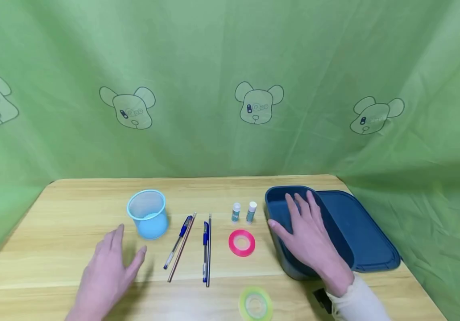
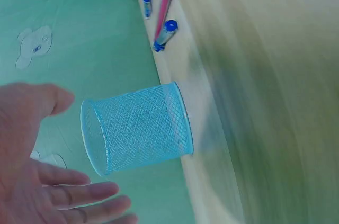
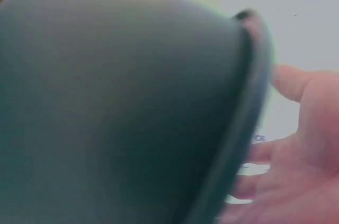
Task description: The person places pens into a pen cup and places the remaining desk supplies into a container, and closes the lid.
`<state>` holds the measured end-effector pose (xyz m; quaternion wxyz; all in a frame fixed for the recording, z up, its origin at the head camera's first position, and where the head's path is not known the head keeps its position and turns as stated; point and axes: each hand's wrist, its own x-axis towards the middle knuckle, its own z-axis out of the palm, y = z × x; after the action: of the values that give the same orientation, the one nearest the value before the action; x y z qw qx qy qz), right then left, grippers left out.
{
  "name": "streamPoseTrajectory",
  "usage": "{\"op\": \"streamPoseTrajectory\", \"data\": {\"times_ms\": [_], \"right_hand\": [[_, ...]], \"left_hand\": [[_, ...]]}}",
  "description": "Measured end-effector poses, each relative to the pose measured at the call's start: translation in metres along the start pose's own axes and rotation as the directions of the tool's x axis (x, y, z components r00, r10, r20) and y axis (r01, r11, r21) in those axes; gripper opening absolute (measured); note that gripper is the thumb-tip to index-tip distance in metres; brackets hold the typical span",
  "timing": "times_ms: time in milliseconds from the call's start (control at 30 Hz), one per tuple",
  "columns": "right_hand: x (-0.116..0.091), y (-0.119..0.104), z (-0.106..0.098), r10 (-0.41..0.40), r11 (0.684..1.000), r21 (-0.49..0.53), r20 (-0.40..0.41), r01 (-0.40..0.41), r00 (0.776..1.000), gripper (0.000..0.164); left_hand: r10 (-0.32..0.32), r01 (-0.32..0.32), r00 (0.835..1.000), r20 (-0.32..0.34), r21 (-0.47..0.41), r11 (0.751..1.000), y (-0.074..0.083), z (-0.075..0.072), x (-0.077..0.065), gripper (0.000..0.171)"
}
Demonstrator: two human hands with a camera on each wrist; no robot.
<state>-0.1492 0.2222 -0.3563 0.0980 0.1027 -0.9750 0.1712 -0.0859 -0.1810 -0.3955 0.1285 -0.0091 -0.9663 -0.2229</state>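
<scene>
Spread, holding nothing, left fingers [image 1: 118,238] are near a mesh cup [image 1: 152,226], right fingers [image 1: 292,210] over an open box [image 1: 279,206].

Left, light-blue mesh pen holder [image 1: 152,227]; right, navy box [image 1: 276,207] and lid [image 1: 360,229]; far, green curtain [image 1: 197,147] patterned with dark-outlined bear heads [image 1: 256,107].

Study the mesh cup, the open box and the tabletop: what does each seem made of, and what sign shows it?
Mesh cup: probably coated metal, though plastic is possible; its light blue wall is fine lattice.
Open box: likely matte plastic; smooth dark walls and rounded corners suggest it.
Tabletop: wood or laminate, slightly shiny; grain streaks fit both.
</scene>
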Motion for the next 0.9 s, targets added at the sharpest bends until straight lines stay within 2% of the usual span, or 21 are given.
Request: {"op": "streamPoseTrajectory", "data": {"times_ms": [67,133,233,333,433,567,700,767,900], "right_hand": [[0.002,-0.009,-0.002,-0.006,0.999,0.037,-0.050,0.008,0.999,0.073],[0.003,-0.021,-0.003,-0.004,0.996,0.094,-0.102,0.013,0.995,0.059],[0.006,-0.041,-0.006,-0.004,0.979,0.200,-0.173,0.039,0.985,0.039],[0.010,-0.061,-0.006,-0.023,0.950,0.301,-0.193,0.082,0.981,0.022],[0.018,-0.081,-0.005,-0.040,0.922,0.379,-0.111,0.080,0.993,0.013],[0.033,-0.102,0.000,-0.039,0.891,0.454,0.081,-0.002,0.996,0.006],[0.048,-0.117,0.014,-0.043,0.831,0.548,0.230,-0.094,0.972,0.003],[0.054,-0.124,0.022,-0.038,0.789,0.597,0.285,-0.147,0.958,0.004],[0.063,-0.132,0.041,0.007,0.717,0.647,0.366,-0.260,0.931,0.006]], "left_hand": [[-0.046,0.046,0.999,0.004,-0.100,0.994,-0.001,-0.003,0.004,0.080],[-0.087,0.088,0.996,0.017,-0.224,0.971,-0.003,-0.006,0.009,0.078],[-0.130,0.133,0.991,0.036,-0.404,0.905,-0.007,-0.009,0.018,0.077],[-0.156,0.150,0.987,0.035,-0.532,0.834,-0.012,-0.009,0.026,0.077],[-0.171,0.165,0.984,0.047,-0.600,0.783,-0.017,-0.008,0.033,0.081],[-0.179,0.192,0.980,0.087,-0.655,0.731,-0.022,-0.005,0.043,0.087],[-0.202,0.237,0.971,0.132,-0.678,0.696,-0.024,-0.003,0.049,0.093],[-0.210,0.254,0.966,0.149,-0.692,0.676,-0.024,-0.002,0.051,0.095],[-0.198,0.259,0.966,0.169,-0.706,0.659,-0.023,0.003,0.056,0.097]]}}
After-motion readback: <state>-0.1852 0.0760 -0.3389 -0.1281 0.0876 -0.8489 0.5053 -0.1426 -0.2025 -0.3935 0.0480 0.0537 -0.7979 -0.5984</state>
